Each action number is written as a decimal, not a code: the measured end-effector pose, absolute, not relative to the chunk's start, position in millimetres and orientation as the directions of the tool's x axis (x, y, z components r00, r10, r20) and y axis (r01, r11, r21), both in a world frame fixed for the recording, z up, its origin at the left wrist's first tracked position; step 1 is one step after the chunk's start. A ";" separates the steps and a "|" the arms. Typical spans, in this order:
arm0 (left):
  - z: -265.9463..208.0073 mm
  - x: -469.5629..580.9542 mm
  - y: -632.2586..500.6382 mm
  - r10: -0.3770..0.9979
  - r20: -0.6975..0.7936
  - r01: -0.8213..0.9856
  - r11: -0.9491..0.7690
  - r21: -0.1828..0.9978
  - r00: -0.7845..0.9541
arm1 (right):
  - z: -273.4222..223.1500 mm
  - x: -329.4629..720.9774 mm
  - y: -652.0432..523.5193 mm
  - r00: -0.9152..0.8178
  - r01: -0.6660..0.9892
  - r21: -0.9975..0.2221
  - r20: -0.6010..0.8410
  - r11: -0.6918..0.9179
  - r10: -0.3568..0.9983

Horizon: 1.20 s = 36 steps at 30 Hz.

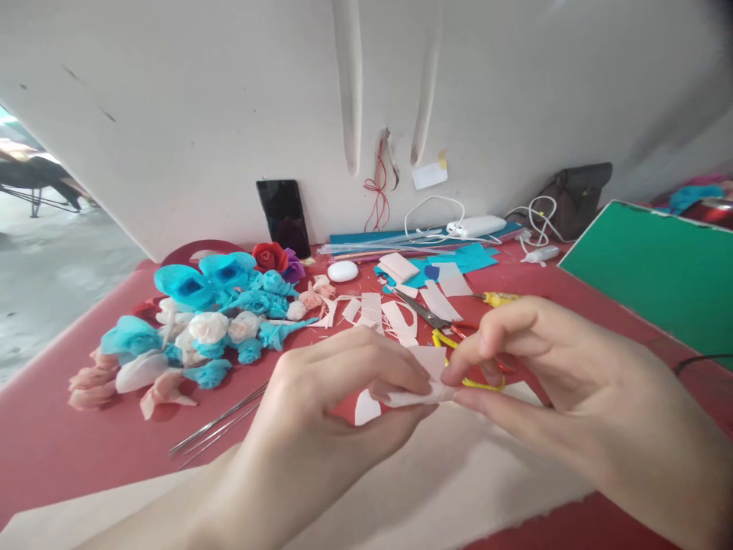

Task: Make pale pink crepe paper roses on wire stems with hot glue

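Observation:
Between the fingertips of both hands is a small pale strip of crepe paper (413, 397). My left hand (349, 389) pinches its left part, with the fingers bent over it and the thumb below. My right hand (544, 389) grips the other end between thumb and index finger, the remaining fingers curled. Just behind the hands lie scissors (421, 307) with red and yellow handles, partly hidden by the right hand. Cut pale paper pieces (395, 317) are scattered around the blades. Under both wrists spreads a large pale paper sheet (458, 473).
Blue, white and pink paper flowers (211, 321) crowd the red table's (51, 428) left side. Thin metal wires (221, 420) lie nearer me. A black phone (283, 218) leans on the wall. A green board (664, 267), white cables (541, 221) and a dark pouch (578, 198) are at right.

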<state>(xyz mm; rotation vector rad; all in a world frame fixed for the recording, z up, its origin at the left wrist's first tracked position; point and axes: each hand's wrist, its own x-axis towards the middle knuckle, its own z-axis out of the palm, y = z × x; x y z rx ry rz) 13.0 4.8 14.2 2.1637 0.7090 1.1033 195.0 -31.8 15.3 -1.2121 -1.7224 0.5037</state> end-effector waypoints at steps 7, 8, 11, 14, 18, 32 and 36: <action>12.4 12.9 4.7 0.725 0.464 0.213 -0.628 0.749 0.508 | 12.1 196.1 -35.2 -0.023 0.556 -0.707 0.511 0.436 0.859; 12.2 12.9 4.8 0.730 0.454 0.213 -0.619 0.756 0.511 | 11.7 196.1 -36.4 -0.008 0.548 -0.712 0.520 0.439 0.854; 11.5 12.4 4.6 0.732 0.453 0.203 -0.613 0.764 0.508 | 13.0 196.9 -37.7 -0.002 0.480 -0.759 0.499 0.439 0.866; 10.9 11.6 4.5 0.732 0.467 0.213 -0.624 0.752 0.496 | 17.2 199.8 -34.6 0.020 0.414 -0.814 0.456 0.408 0.890; 10.9 12.3 5.2 0.734 0.482 0.216 -0.631 0.745 0.479 | 21.8 207.1 -27.2 0.043 0.371 -0.862 0.388 0.346 0.920; 3.3 13.3 14.2 0.821 0.318 0.287 -0.485 0.826 0.473 | 16.2 218.8 -9.9 0.112 0.410 -0.896 0.236 0.172 0.965; 1.1 14.9 17.9 0.867 0.216 0.295 -0.372 0.880 0.449 | 15.0 219.6 -8.6 0.093 0.426 -0.893 0.206 0.148 0.974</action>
